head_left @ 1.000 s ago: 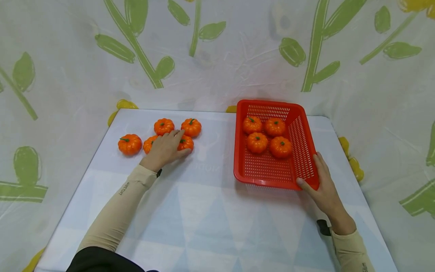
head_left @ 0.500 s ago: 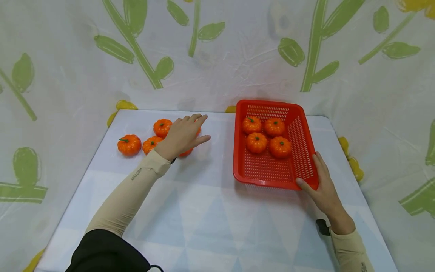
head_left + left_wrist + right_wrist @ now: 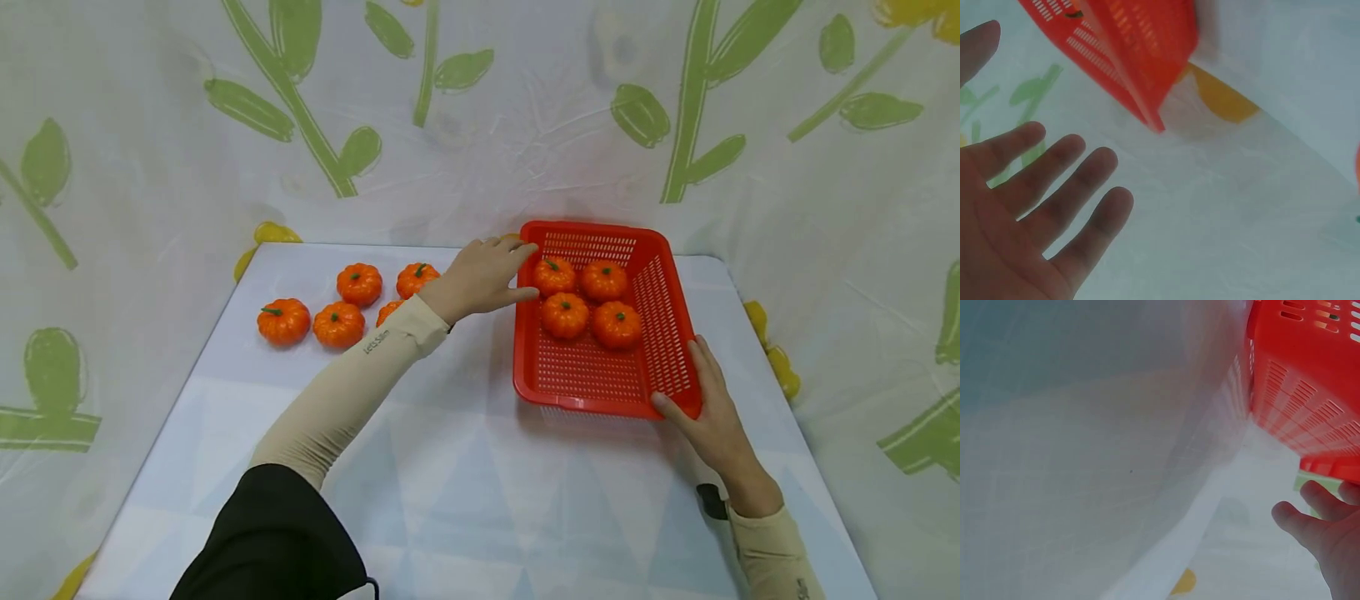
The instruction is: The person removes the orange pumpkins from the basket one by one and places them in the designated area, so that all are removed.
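Left hand (image 3: 480, 277) moves from five loose pumpkins (image 3: 283, 322) to the left rim of the red basket (image 3: 592, 406), empty, fingers spread; right hand (image 3: 716, 429) grips its near-right corner, best held steady, four pumpkins (image 3: 565, 315) inside.

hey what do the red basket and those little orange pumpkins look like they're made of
The red basket looks like molded plastic with a slight sheen, judging by its even color and rows of slots. The orange pumpkins seem artificial, perhaps hard plastic or coated foam, with a glossy finish: bright highlights and near-identical shapes suggest it, but the core material isn't visible.
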The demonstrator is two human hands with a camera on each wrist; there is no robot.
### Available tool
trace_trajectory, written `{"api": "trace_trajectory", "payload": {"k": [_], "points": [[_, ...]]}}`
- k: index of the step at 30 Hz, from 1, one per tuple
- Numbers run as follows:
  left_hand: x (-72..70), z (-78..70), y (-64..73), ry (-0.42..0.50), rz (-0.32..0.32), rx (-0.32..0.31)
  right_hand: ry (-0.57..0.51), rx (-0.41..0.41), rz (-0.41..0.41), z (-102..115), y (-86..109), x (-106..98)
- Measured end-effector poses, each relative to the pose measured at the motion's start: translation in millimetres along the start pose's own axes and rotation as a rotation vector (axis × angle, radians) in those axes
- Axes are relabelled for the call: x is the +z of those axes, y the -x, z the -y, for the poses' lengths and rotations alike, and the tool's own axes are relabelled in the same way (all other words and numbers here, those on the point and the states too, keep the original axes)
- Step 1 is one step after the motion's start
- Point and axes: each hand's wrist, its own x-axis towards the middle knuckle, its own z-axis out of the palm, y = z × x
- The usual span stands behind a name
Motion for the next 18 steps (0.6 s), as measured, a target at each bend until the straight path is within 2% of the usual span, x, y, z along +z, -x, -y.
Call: {"api": "trace_trajectory", "payload": {"k": [3, 7, 11, 15, 18], "points": [[-0.4, -11.3, -15.8, 0.017, 0.050, 0.039, 0.000, 0.002, 0.001, 0.4, 0.0, -0.8], [0.4, -25.7, -36.3, 0.101, 0.132, 0.051, -0.005, -0.010, 0.000, 1.3, 0.5, -1.7], [7.4, -38.5, -52.9, 0.165, 0.220, 0.022, -0.016, -0.020, 0.001, 0.6, 0.7, -1.5], [20.1, -48.7, -63.8, 0.183, 0.318, -0.022, -0.015, -0.016, 0.009, -0.1, 0.1, 0.1], [28.8, -54.2, -68.6, 0.164, 0.383, -0.049, 0.003, -0.008, 0.009, -0.6, -0.5, 0.4]]}}
